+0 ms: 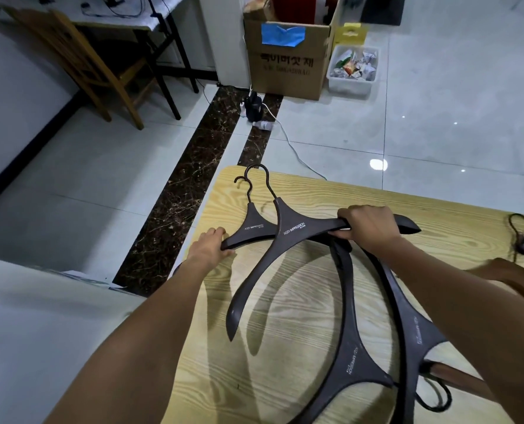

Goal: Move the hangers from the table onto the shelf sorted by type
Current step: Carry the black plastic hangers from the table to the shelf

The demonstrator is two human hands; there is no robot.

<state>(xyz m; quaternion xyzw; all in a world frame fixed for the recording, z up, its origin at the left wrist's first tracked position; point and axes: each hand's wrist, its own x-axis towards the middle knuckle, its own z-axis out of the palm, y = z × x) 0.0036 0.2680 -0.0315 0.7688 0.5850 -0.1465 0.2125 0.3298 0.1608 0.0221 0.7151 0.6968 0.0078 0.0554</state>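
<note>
Four lie overlapped on the wooden table (285,377). Leftmost hanger (254,229) and second hanger (291,234) point hooks away, arms spanning left-right. Near hangers (355,359) point hooks toward the person. Left hand (210,247) curls fingers round the leftmost hanger's left arm tip; right hand (371,226) wraps fingers round the second hanger's right arm.

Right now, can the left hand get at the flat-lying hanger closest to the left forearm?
Probably yes, once freed: the left hand has its grip on the end of the far-left hanger. The flat-lying hanger shows a bare middle beside that forearm, nothing over it.
</note>
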